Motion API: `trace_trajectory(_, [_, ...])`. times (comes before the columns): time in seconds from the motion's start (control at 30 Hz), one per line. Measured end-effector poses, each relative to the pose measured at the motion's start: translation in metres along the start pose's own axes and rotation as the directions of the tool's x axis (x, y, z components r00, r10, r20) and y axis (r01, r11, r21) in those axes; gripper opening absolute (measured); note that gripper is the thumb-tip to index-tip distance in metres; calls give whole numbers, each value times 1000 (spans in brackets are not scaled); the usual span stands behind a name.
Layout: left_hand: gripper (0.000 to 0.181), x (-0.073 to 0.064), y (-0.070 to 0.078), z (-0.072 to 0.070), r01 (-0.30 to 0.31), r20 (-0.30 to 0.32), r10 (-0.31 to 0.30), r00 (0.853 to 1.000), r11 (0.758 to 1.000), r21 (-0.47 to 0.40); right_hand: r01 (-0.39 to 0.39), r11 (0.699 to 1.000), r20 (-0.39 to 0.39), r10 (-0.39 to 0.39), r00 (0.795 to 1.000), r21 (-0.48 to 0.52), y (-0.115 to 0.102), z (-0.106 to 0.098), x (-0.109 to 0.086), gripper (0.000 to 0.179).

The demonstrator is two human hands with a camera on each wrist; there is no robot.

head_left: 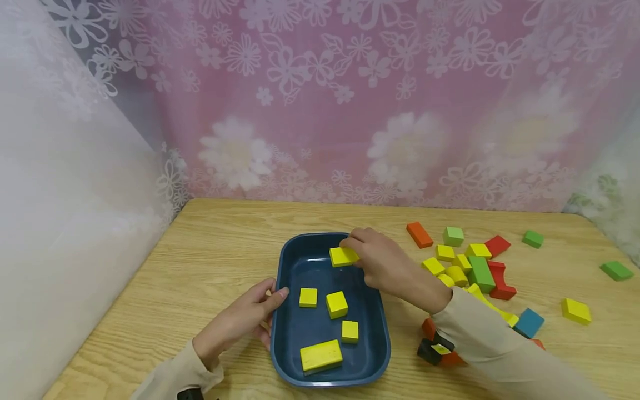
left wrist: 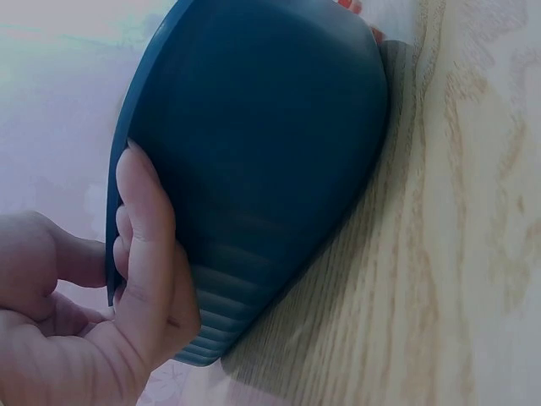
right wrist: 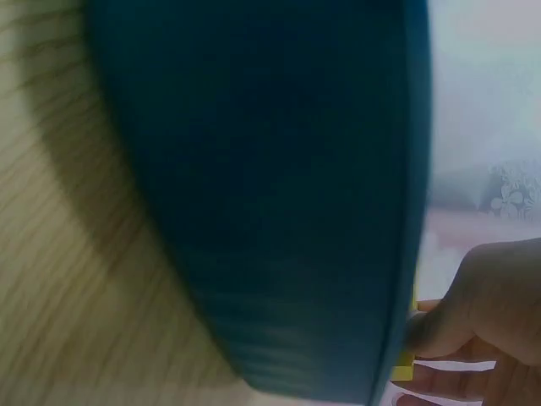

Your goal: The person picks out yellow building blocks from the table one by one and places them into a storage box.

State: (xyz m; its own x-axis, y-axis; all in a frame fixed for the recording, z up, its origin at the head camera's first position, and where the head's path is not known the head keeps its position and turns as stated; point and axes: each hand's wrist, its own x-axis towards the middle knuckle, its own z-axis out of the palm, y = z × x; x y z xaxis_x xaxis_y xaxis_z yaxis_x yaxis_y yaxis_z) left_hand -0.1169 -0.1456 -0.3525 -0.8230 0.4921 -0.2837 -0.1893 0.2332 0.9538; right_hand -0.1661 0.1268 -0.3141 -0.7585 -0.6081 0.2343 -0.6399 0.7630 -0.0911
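Observation:
A dark blue tray (head_left: 331, 380) stands on the wooden table, holding three yellow cubes, one of them a middle cube (head_left: 337, 304), and a larger yellow rectangular block (head_left: 321, 356) near its front wall. My left hand (head_left: 246, 315) grips the tray's left rim, thumb over the edge and fingers against the outer wall, as the left wrist view also shows. Over the far right part of the tray, my right hand (head_left: 385, 262) pinches a yellow block (head_left: 343, 256). In the right wrist view most of that block is hidden behind the tray wall (right wrist: 287, 211).
To the tray's right lies a loose pile of yellow, green and red blocks, among them a green block (head_left: 481, 274) and a red arch block (head_left: 501, 281). A blue block (head_left: 529, 323) and a yellow block (head_left: 576, 311) lie farther right. A flowered curtain (head_left: 310, 111) hangs behind the table.

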Motion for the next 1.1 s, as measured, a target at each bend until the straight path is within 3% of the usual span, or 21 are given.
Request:
trace_trajectory(0.33, [31, 0, 0, 1, -6, 3, 6, 1000, 1000, -14, -2, 999, 48, 4, 999, -40, -6, 20, 12, 41])
trace_trajectory(0.57, [32, -1, 0, 0, -6, 4, 6, 1000, 1000, -18, 2, 1000, 98, -1, 995, -6, -6, 33, 15, 35])
trace_trajectory(0.9, [32, 0, 2, 1, -9, -2, 9, 1000, 1000, -18, 33, 992, 134, -16, 991, -125, -6, 42, 16, 24])
trace_trajectory(1.0, [33, 1, 1, 1, -7, -2, 7, 1000, 1000, -14, 52, 995, 80, -46, 996, -81, -5, 41, 14, 28])
trace_trajectory(1.1, [33, -1, 1, 0, -2, -11, 2, 1000, 1000, -1, 91, 996, -57, -90, 994, 16, 3, 34, 11, 31])
